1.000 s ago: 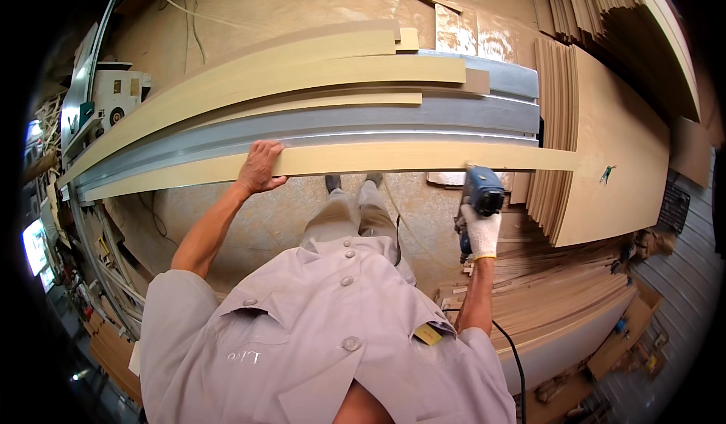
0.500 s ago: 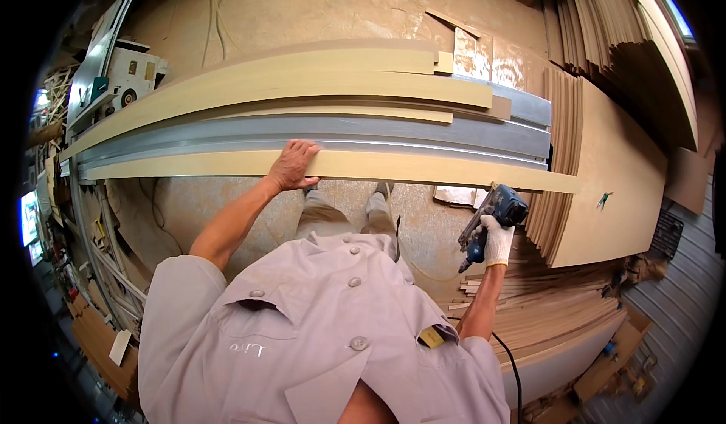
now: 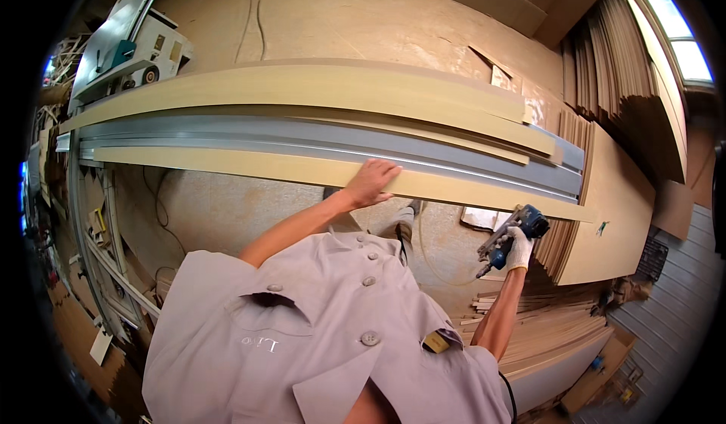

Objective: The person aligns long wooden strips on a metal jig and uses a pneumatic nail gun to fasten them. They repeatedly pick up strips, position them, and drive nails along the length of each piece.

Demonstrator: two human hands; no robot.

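A long pale wooden strip [image 3: 302,168] lies along the near edge of the grey metal sliding table [image 3: 249,137]. My bare left hand [image 3: 372,182] grips it a little right of its middle, fingers over the top and thumb at the near edge. In a white knit glove, my right hand [image 3: 519,249] is closed round the handle of a blue and black air nail gun [image 3: 532,222]. The gun's nose is close to the strip's near edge, toward its right end; whether they touch I cannot tell. More pale strips [image 3: 318,91] lie along the table's far side.
At the right stands a stack of large boards [image 3: 616,205] with small green-handled pliers [image 3: 603,228] on top. Thin wood pieces [image 3: 560,333] are piled below it. More panels [image 3: 612,61] lean at the far right. A white machine [image 3: 155,54] stands far left, and cables [image 3: 261,16] cross the floor.
My left hand has slid rightward along the strip. The nail gun in my right hand has moved a little to the right too. The whole view has turned slightly.
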